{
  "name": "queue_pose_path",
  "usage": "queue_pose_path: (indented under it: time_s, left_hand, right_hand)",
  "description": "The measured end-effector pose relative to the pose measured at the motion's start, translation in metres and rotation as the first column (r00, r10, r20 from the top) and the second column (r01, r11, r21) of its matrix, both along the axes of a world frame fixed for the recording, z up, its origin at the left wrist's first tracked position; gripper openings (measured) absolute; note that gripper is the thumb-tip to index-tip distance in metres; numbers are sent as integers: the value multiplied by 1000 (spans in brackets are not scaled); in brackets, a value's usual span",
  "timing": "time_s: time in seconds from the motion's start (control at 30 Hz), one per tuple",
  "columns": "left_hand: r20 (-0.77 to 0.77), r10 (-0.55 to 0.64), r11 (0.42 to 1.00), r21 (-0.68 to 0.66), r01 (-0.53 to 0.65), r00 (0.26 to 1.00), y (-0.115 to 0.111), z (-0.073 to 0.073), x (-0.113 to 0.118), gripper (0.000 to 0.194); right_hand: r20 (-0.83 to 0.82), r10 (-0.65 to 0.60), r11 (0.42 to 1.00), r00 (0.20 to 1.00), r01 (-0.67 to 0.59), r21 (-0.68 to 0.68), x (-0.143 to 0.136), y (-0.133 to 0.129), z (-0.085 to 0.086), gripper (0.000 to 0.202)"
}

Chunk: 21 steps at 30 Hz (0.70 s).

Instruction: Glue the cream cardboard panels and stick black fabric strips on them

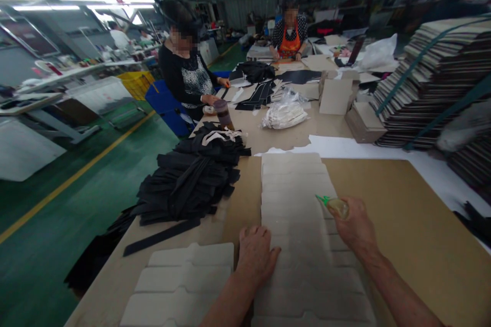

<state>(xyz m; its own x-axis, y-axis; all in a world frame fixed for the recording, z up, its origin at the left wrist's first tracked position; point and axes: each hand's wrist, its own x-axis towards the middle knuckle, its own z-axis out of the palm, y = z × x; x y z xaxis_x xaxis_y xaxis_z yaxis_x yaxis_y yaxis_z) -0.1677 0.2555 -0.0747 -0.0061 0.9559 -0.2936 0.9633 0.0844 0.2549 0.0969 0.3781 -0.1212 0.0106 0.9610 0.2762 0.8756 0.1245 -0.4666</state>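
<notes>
A long row of overlapping pale card pieces (295, 204) runs up the middle of the table. My left hand (256, 253) lies on the left edge of that row, fingers slightly spread, holding nothing. In my right hand (356, 225) is a glue bottle (338, 208) with a green nozzle, wrapped by the fingers. Its tip points left, over the right part of the row; whether it touches the card cannot be made out. A second set of overlapping pale pieces (184, 283) sits at the lower left.
Black fabric strips (187, 184) are heaped on the left. Beyond are a brown bottle (223, 115), a plastic bag (286, 112) and card blocks (335, 96). A tall strapped stack (433, 82) stands at the right. Two people work farther along the table.
</notes>
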Motion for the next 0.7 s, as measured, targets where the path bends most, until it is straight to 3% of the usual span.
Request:
queue_pose_path:
  time_s: [0.1,0.27,0.47,0.7]
  left_hand:
    - [4,-2,1000,4,2,1000,0,1,-2,32]
    - [15,-17,999,39,16,1000,-1,-5,-3,30]
    - [-10,-48,998,31,48,999,-2,-7,-5,26]
    - [-76,-33,997,64,38,997,19,-7,-11,20]
  right_hand:
    - [2,67,998,998,-67,4,-6,-1,0,36]
    - [95,-26,1000,995,27,-3,1,0,9,30]
    - [102,95,995,990,-93,-24,-20,-6,8,29]
    - [159,130,991,979,-125,-42,-26,-5,16,27]
